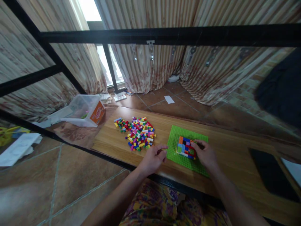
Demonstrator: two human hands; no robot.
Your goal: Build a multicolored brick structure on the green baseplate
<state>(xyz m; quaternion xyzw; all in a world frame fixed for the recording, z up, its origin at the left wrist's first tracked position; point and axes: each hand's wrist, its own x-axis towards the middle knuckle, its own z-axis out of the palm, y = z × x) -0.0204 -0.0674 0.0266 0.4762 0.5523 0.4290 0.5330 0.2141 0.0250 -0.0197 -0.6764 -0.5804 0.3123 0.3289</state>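
Table [230, 153]: wood-grained top; dark edge on near side.
Storage bin [94, 115]: clear plastic, orange on one end; just past far-left end of table.
Green baseplate [172, 135]: flat on table, in front of right hand [206, 154].
Loose bricks [141, 133]: heaped, mixed colours; left of green baseplate, well short of touching.
Left hand [153, 158]: fingers loosely spread; just left of green baseplate, near loose bricks.
Right hand: fingers bent, tips at right side of brick block [184, 148]; can't tell if pinching.
Brick block: multicoloured, squarish; mid green baseplate.
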